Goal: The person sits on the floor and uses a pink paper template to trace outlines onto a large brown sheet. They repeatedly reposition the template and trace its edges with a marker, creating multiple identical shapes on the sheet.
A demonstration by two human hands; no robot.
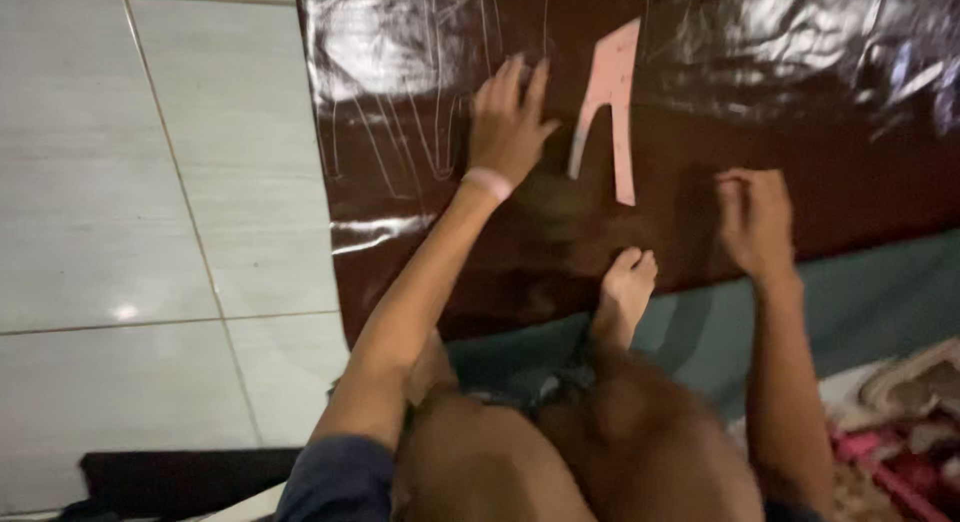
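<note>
Evidently the left hand (510,117) lay flat, fingers spread, pressing the glossy dark brown sheet (780,112) against the tiled floor (150,182), beside the chalk outlines (400,142) already drawn there. Just to its right lay the pink pattern piece (612,107), apart from both hands. The right hand (755,217) was curled shut as if pinching a marker, though none could be made out. A bare foot (625,287) rested on the sheet's near edge. Judged from this, tracing well called for a flat sheet, a pinned pattern, and the marker tight along its edge.
</note>
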